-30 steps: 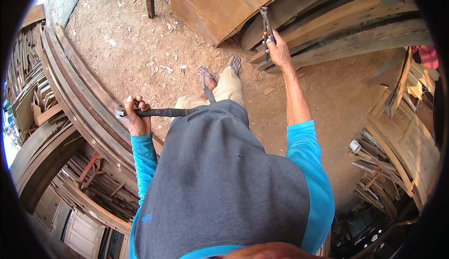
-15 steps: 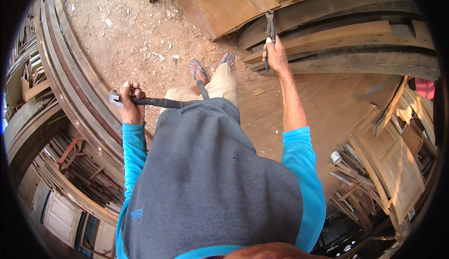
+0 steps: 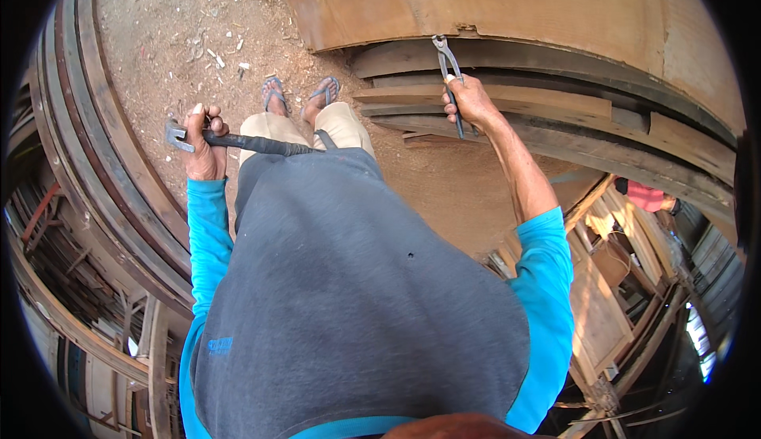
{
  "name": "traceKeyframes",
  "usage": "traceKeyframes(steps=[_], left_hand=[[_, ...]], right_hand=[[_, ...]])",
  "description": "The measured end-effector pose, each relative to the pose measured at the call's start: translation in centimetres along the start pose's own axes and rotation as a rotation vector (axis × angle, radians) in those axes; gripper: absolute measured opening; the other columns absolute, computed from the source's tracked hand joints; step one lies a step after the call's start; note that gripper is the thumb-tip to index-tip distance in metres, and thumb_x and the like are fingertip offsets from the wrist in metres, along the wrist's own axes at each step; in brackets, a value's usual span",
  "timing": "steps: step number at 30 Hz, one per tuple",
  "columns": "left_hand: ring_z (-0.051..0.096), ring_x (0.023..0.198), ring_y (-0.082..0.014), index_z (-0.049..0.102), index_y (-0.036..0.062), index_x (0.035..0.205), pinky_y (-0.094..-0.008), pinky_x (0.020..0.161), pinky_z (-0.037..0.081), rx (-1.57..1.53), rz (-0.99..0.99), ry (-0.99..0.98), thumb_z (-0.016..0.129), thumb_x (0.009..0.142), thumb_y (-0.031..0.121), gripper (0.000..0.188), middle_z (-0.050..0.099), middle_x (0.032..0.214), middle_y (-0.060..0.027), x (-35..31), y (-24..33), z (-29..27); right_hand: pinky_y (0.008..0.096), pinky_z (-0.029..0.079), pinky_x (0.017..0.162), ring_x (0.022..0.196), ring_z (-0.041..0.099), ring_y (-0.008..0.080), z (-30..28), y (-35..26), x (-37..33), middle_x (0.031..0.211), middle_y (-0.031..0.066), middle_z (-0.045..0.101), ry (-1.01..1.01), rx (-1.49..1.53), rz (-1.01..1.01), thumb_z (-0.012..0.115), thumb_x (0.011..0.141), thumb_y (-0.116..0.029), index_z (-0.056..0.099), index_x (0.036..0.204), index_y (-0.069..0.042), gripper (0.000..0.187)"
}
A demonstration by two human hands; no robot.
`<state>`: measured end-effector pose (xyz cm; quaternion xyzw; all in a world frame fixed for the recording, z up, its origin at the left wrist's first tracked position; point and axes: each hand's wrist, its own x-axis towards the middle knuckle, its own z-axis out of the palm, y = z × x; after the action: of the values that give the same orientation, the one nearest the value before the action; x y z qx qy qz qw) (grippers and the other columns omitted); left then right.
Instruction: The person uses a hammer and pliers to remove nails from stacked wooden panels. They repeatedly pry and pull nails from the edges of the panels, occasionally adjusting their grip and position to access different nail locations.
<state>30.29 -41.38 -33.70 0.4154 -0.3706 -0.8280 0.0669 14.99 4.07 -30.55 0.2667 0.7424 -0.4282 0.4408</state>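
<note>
In my left hand is a hammer, gripped close to its metal head, its dark wrapped handle lying across my waist. My right hand reaches forward and grips a pair of pincers by the handles. Their jaws point away from me and lie at the near edge of a large brown wooden panel; I cannot tell whether they touch it. A small chipped notch shows in that edge, just right of the jaws. The panel rests on a stack of long boards.
Long planks run along my left side, with more timber beyond. Wood chips litter the dirt floor ahead. Panels and scrap wood lean at the right. Farther right, a person in red is partly visible.
My body has turned and come closer to the panel and board stack. The pincers' jaws have shifted to the panel's edge, and their handles look more spread. The hammer stays in my left hand.
</note>
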Motion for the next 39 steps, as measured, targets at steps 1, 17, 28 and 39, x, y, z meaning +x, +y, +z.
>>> traceKeyframes(steps=[1,17,28,39], left_hand=[[0.058,0.069,-0.0125,0.058,0.007,0.097,-0.0258,0.063,0.047,-0.005,0.0,0.014,0.068,0.094,0.016,0.014,0.066,0.088,-0.0095,-0.2,-0.4,0.0],[0.058,0.074,-0.0131,0.057,0.0053,0.102,-0.0253,0.067,0.048,-0.046,-0.031,-0.04,0.067,0.097,0.018,0.017,0.068,0.097,-0.0122,-1.0,-5.3,-0.8],[0.058,0.073,-0.0131,0.058,0.005,0.101,-0.0249,0.066,0.048,0.053,-0.101,-0.099,0.067,0.096,0.017,0.016,0.067,0.094,-0.0103,1.7,-0.7,-0.6],[0.057,0.07,-0.0091,0.058,0.0051,0.098,-0.0228,0.064,0.047,0.198,-0.11,-0.174,0.067,0.096,0.017,0.015,0.068,0.09,-0.008,8.5,7.6,-1.4]], right_hand=[[0.0286,0.048,0.047,0.057,0.051,0.0105,-0.8,-0.6,-0.2,0.077,0.0029,0.053,-0.016,-0.057,0.01,0.042,0.107,-0.027,0.048,0.098,-0.004,0.025],[0.0272,0.057,0.055,0.064,0.064,0.0106,-4.8,-4.6,-1.1,0.077,0.0033,0.06,-0.057,-0.669,-0.042,0.048,0.106,-0.035,0.053,0.098,-0.005,0.032],[0.0276,0.052,0.045,0.054,0.056,0.0109,7.9,5.5,4.5,0.075,0.0042,0.056,0.317,0.224,-0.271,0.045,0.106,-0.025,0.053,0.113,-0.001,0.026],[0.0263,0.046,0.045,0.054,0.05,0.0087,0.0,-2.4,-1.0,0.07,0.0008,0.054,0.138,-0.428,0.118,0.045,0.107,-0.033,0.054,0.097,-0.007,0.03]])
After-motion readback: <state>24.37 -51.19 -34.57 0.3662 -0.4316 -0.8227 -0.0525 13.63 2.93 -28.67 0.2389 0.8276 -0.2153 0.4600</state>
